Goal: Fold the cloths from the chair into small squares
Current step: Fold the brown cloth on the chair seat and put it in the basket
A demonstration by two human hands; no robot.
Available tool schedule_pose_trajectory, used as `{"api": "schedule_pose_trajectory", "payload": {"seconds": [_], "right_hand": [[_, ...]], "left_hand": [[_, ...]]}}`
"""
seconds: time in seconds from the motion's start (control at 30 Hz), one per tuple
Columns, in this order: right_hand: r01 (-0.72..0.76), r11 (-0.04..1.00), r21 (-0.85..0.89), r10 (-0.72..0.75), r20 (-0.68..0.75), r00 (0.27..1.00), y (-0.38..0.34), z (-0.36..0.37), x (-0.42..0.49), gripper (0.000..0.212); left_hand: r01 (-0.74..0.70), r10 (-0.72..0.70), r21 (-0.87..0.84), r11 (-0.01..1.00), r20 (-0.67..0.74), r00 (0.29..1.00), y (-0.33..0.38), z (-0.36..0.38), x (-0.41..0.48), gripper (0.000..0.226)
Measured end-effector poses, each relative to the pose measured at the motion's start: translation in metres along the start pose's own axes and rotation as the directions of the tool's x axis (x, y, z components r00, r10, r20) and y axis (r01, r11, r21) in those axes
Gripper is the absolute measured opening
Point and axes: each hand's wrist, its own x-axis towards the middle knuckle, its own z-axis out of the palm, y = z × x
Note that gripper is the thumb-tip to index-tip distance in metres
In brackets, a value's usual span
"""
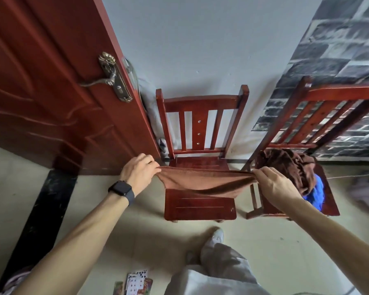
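Observation:
A brown cloth hangs stretched between my two hands above the seat of the middle red wooden chair. My left hand pinches its left corner and my right hand pinches its right corner. The cloth sags in the middle, doubled along its length. On the right chair lies a crumpled heap of brown cloth with a blue cloth beside and partly under it.
A red door with a brass handle stands open at the left, close to the middle chair. A white wall is behind the chairs. Playing cards lie on the tiled floor near my leg and shoe.

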Motion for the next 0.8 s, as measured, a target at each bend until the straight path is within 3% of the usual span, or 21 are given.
{"api": "schedule_pose_trajectory", "payload": {"seconds": [0.07,0.23,0.37,0.5,0.63,0.8], "right_hand": [[0.077,0.996,-0.05,-0.077,0.01,0.997,0.004,-0.001,0.001,0.04],[0.175,0.98,-0.094,-0.161,0.14,0.977,0.018,0.0,0.015,0.025],[0.227,0.968,-0.109,-0.202,0.201,0.959,0.029,0.015,0.039,0.028],[0.227,0.964,-0.139,-0.179,0.293,0.939,0.041,0.036,0.07,0.034],[0.133,0.978,-0.161,-0.072,0.341,0.937,0.056,0.067,0.098,0.028],[0.059,0.984,-0.168,0.001,0.334,0.943,0.066,0.086,0.12,0.019]], "left_hand": [[-0.179,0.184,0.143,0.973,-0.023,0.983,-0.01,0.004,-0.001,0.036],[-0.314,0.302,0.327,0.891,0.089,0.949,-0.012,0.02,0.003,0.023],[-0.311,0.242,0.367,0.877,0.221,0.945,-0.008,0.035,0.023,0.03],[-0.262,0.138,0.384,0.885,0.321,0.937,-0.013,0.056,0.052,0.017],[-0.165,0.057,0.375,0.912,0.283,0.957,-0.026,0.077,0.083,0.017],[-0.112,0.051,0.35,0.93,0.181,0.982,-0.037,0.095,0.107,0.036]]}}
